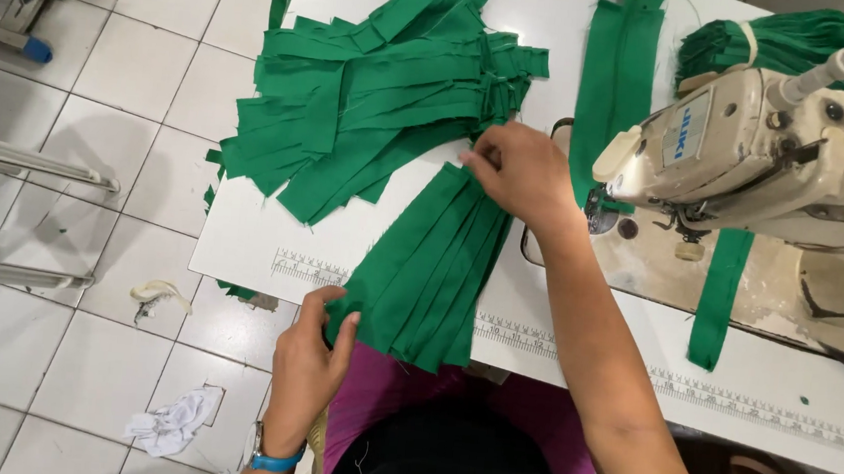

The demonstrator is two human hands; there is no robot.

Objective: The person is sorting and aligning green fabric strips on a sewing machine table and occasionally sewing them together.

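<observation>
Lying on the tiled floor at far left were a crumpled white rag and a pale scrap. Next, a loose heap of green strips covered the white table. Just right of it, the left hand pinched the near end of a stacked bundle of green strips overhanging the table's edge, while the right hand gripped its far end. Farther right stood a cream sewing machine, 1 green band hanging beneath it.
</observation>
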